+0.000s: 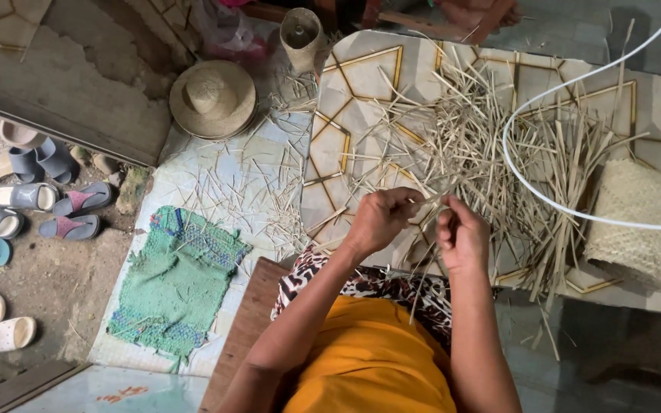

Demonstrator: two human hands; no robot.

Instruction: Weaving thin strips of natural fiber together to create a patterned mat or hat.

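An orange garment [372, 359] is being worn nearest the camera. Above it, thin pale straw strips [427, 205] are being pinched between the closed fingers of the left hand [380, 218] and right hand [462, 233]. A finished woven straw mat [644, 222] is lying right; a large loose pile of dry straw [499, 145] is waiting, unworked, on the patterned floor [361, 84].

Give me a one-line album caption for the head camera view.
Left hand and right hand pinch pale straw strips above a scattered straw pile, woven hat nearby.
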